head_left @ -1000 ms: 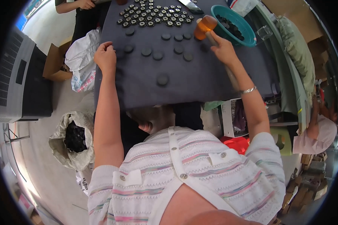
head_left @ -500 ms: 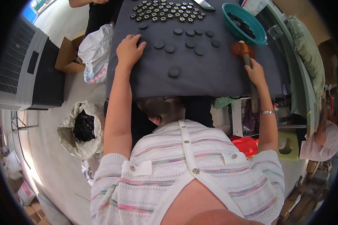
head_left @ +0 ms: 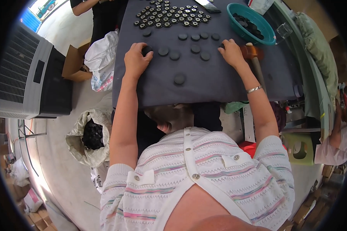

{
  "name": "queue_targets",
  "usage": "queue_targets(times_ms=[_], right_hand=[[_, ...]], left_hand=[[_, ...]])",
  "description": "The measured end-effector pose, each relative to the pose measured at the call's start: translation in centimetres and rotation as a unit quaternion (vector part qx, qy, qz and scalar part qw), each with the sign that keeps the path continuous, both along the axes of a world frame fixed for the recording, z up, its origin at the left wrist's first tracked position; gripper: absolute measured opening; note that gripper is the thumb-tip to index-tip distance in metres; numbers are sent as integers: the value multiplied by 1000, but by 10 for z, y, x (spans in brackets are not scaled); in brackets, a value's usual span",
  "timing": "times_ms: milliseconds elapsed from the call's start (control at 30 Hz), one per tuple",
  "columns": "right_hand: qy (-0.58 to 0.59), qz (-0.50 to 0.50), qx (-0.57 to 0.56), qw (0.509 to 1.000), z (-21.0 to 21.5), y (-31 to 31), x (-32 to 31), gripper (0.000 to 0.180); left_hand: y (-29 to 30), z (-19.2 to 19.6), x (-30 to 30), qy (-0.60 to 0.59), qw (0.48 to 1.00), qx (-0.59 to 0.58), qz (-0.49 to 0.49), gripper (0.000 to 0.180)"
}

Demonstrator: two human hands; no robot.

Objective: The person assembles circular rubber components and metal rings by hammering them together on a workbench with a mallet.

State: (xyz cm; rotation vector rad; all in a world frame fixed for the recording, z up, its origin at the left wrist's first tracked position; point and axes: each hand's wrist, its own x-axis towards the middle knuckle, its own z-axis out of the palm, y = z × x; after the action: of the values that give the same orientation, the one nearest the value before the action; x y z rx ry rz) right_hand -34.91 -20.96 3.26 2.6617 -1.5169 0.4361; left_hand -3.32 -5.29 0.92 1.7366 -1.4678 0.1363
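Note:
On the dark grey table cover, my left hand point(head_left: 137, 61) has its thumb and fingers closed around a black disc point(head_left: 147, 50). My right hand point(head_left: 232, 54) grips another black disc point(head_left: 221, 46), mostly covered by the fingers. Right beside it lies a mallet with an orange head point(head_left: 252, 52) and a wooden handle point(head_left: 259, 72). Between my hands several loose black discs point(head_left: 174, 55) are scattered flat, one disc point(head_left: 179, 79) nearer to me. Farther back stands a cluster of black round pieces with pale metal centres point(head_left: 166, 18).
A teal basin point(head_left: 266, 41) of black discs stands at the back right, with a clear cup point(head_left: 284, 29) beside it. A sack point(head_left: 76, 140) of black pieces sits on the floor at left, below a white bag point(head_left: 102, 54). Another person's arm point(head_left: 85, 7) shows at the far left.
My right hand has let go of the mallet, which now lies on the table, and has moved left onto a disc. My left hand stays near its place, its disc now showing more.

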Motion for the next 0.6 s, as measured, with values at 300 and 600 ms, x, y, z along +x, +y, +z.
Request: queue_targets(times_ms=[300, 600], right_hand=[[-46, 109, 40, 992, 7, -48, 29, 32], [-82, 151, 66, 983, 17, -56, 60, 28]], left_hand=[[-12, 15, -33, -92, 986, 74, -115, 35], [-46, 20, -32, 10, 994, 34, -102, 26]])
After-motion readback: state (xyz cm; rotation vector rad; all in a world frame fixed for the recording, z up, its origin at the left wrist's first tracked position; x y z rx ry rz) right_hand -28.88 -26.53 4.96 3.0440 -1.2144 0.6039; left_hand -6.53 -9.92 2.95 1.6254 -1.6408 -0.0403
